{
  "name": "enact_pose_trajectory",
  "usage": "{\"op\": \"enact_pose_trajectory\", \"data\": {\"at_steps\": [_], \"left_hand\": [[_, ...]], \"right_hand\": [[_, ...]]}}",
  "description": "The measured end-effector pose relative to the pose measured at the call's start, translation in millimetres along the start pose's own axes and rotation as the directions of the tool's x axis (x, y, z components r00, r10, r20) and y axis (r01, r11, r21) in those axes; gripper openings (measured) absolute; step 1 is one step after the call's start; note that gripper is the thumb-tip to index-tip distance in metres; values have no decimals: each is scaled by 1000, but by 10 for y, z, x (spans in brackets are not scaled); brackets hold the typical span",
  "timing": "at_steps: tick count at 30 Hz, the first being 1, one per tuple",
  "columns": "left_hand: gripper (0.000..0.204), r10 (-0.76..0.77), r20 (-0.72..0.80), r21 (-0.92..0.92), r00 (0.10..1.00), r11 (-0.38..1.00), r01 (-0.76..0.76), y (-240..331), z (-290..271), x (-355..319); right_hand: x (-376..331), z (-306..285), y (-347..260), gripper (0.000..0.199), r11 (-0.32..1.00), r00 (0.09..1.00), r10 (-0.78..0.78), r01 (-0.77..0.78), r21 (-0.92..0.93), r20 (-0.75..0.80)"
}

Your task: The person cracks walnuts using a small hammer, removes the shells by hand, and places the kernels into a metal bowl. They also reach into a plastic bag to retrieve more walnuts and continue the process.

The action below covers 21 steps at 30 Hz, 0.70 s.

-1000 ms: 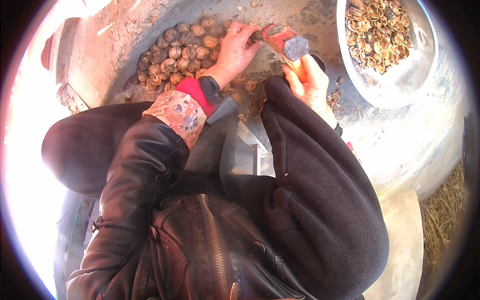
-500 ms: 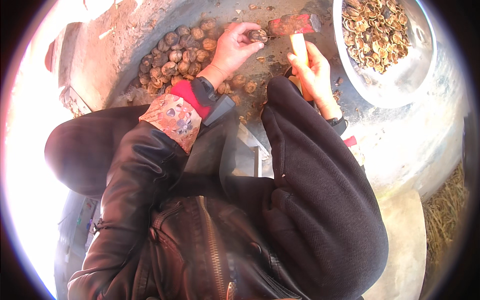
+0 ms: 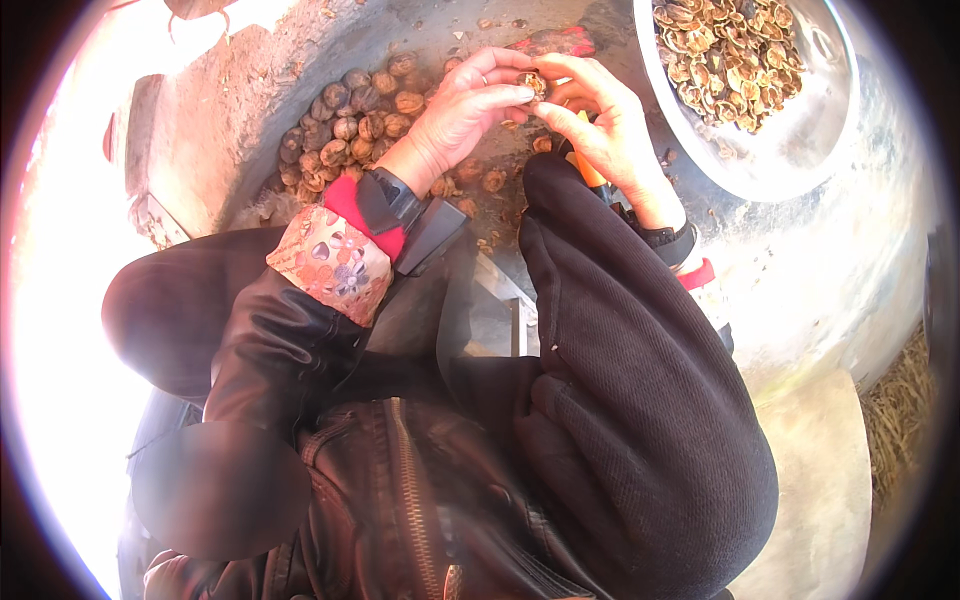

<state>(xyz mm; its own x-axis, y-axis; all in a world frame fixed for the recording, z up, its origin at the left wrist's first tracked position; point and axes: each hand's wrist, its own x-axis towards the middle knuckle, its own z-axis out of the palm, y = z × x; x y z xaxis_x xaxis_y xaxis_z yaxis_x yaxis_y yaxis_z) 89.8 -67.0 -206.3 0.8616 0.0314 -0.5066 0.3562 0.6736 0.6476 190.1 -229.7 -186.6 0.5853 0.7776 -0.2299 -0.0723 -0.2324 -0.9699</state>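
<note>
A walnut [image 3: 533, 86] with a rough, partly broken shell is pinched between the fingertips of both my hands. From the left, my left hand [image 3: 465, 108] closes thumb and fingers on it. My right hand [image 3: 605, 115] grips it from the other side, fingers curled. Behind my right hand lies the hammer [image 3: 560, 42], its worn red head showing above the fingers. The hand hides much of its handle; a yellow-orange length shows below, by my knee. Several whole walnuts [image 3: 345, 128] lie heaped to the left of my left hand.
A large metal basin [image 3: 648, 60] holding many cracked walnut shells [image 3: 730, 65] stands at the upper right. Shell crumbs are scattered over the grey work surface [image 3: 615, 22]. A pale raised wall [image 3: 215, 130] borders the left side. My bent knees flank the near side.
My right hand has let go of the hammer, which now lies down, and has moved left to the walnut. Both hands hold the nut, whose shell now looks broken.
</note>
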Motion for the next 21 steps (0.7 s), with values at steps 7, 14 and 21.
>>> {"op": "enact_pose_trajectory", "data": {"at_steps": [7, 14, 21], "left_hand": [[27, -40, -9, -15, 999, 999, 39, 55, 160, -40], [35, -70, 115, -76, 991, 994, 79, 167, 156, -50], [38, -67, 218, -257, 974, 958, 124, 184, 118, -29]], "right_hand": [[-30, -30, -59, 35, 995, 998, -59, 58, -82, -6], [-24, -77, -48, 29, 990, 995, -54, 65, 124, -87], [-68, -132, -30, 29, 891, 997, 66, -40, 452, -41]]}}
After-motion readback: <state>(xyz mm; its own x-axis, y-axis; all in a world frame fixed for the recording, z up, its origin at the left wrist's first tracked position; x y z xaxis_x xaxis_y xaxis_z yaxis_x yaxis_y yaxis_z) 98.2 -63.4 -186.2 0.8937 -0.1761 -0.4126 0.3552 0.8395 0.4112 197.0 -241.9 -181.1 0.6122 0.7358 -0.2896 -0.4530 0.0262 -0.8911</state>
